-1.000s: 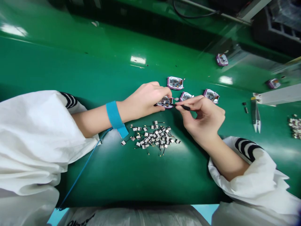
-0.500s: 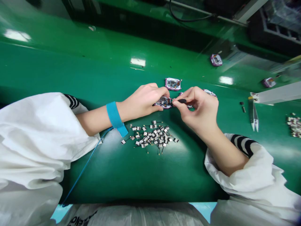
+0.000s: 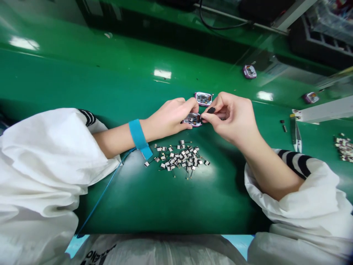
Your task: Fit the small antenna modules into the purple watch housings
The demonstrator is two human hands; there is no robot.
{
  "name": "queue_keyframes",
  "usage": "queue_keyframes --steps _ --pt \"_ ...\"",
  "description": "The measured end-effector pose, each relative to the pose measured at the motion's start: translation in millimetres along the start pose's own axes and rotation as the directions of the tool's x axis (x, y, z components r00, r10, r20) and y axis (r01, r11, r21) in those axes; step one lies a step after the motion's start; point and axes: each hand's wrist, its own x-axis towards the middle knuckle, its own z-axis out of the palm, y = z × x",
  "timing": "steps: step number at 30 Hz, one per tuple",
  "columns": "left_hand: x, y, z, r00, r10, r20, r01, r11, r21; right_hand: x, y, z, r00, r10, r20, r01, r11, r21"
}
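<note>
My left hand point(image 3: 173, 115) is closed with thumb and fingers around the sides of a small purple-rimmed device housing point(image 3: 192, 119), its circuit board facing up. At the housing's right edge my right hand point(image 3: 234, 116) pinches a small black piece point(image 3: 211, 110); its exact kind is partly hidden by the fingers. Just behind lies a second open housing point(image 3: 203, 98) with a board inside. In front of both hands is a loose pile of small grey-and-black parts point(image 3: 182, 158) with short black leads and gold tips.
Tweezers point(image 3: 296, 136) lie to the right beside a white bar point(image 3: 328, 108) and a small dark cylinder point(image 3: 284, 127). Another heap of small parts point(image 3: 344, 147) sits at the far right. More housings point(image 3: 249, 71) stand farther back. A blue wrist strap point(image 3: 139, 138) trails a cord.
My right hand has shifted slightly up and tilted over the housing, raising the black piece a little. It now covers the housings behind it. My left hand keeps its hold.
</note>
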Motion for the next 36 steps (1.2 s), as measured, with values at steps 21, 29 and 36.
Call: queue_keyframes --steps 21,29,36 --pt "-8 6 -16.6 0.995 -0.088 0.044 0.092 0.991 -0.099 -18 -24 -19 0.953 0.144 0.265 -0.108 0.983 -0.146" --pt "-4 -16 -29.8 0.951 0.112 0.288 -0.056 0.979 -0.195 -12 -35 -3 0.948 -0.089 0.306 0.174 0.949 -0.262" --pt "-3 -9 -19.0 0.967 0.078 0.243 -0.041 0.987 -0.154 -21 -49 0 0.941 -0.196 0.277 0.319 0.789 -0.525"
